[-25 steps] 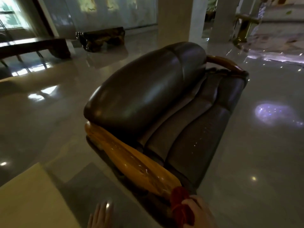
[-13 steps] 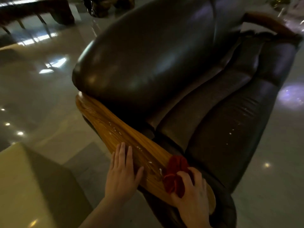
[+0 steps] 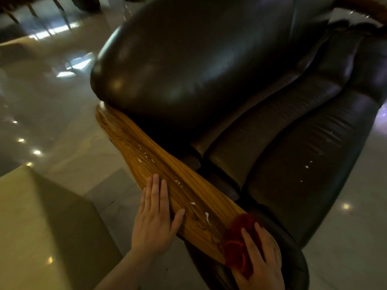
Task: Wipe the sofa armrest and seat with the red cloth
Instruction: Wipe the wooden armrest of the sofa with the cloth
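Note:
A dark leather sofa (image 3: 209,65) fills the view, with a glossy wooden armrest (image 3: 159,164) running diagonally along its near side. White flecks dot the armrest and the seat cushion (image 3: 303,164). My right hand (image 3: 259,260) presses the crumpled red cloth (image 3: 236,241) flat against the near end of the armrest. My left hand (image 3: 155,216) lies flat on the armrest's outer edge, fingers together and pointing away, holding nothing.
A pale block-shaped table (image 3: 41,231) stands at the lower left, close beside the armrest. Shiny tiled floor (image 3: 41,122) surrounds the sofa. A second wooden armrest (image 3: 364,7) shows at the top right. Furniture legs (image 3: 31,11) stand at the far upper left.
The view has moved closer and lower over the sofa. My left hand rose from below and settled on the armrest. My right hand pressed the red cloth onto the armrest's near end.

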